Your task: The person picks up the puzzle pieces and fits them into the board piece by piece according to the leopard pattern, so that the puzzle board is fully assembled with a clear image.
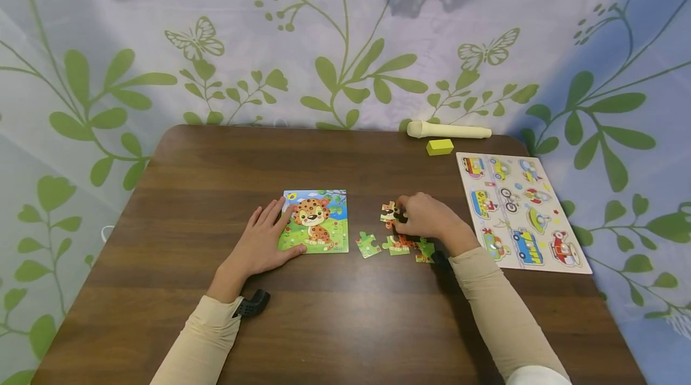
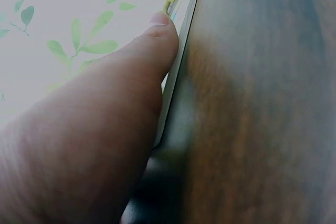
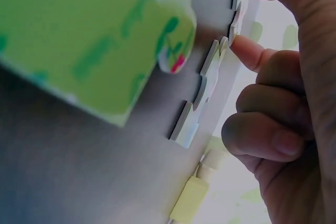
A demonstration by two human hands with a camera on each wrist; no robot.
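My left hand (image 1: 261, 241) rests flat with spread fingers on the left part of a square leopard picture puzzle (image 1: 329, 223). In the left wrist view its thumb (image 2: 157, 35) lies along the edge of that board. To the right, my right hand (image 1: 430, 217) pinches a jigsaw piece (image 1: 387, 212) with a leopard-face print between thumb and forefinger; its other fingers are curled in the right wrist view. Just below are a loose green piece (image 1: 368, 245), leopard-body pieces (image 1: 399, 246) and a green corner piece (image 1: 425, 249), the last partly hidden by the right wrist.
A vehicle peg-puzzle board (image 1: 504, 223) lies at the table's right side. Behind it are a yellow block (image 1: 439, 147) and a cream microphone-shaped stick (image 1: 453, 130) along the back edge. A leaf-patterned cloth (image 1: 345, 43) hangs behind the brown table (image 1: 324, 325).
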